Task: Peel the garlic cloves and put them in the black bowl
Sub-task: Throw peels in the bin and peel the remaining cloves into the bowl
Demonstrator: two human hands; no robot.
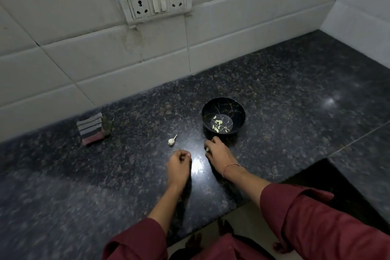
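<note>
The scene is dim and grey. A hard white glare sits on the polished dark speckled granite worktop just left of the grip of the right hand, between it and the left hand. A fainter gleam lies far to the grip's right. Shadows fall under both forearms. The small pale garlic clove in that grip is a blurred speck. Nearer and left of the grip the worktop smears. Beyond it, the white tiled wall bows at the edges.

we are viewing from one head-worn camera, looking steeply down and forward across the counter toward the tiled wall.
</note>
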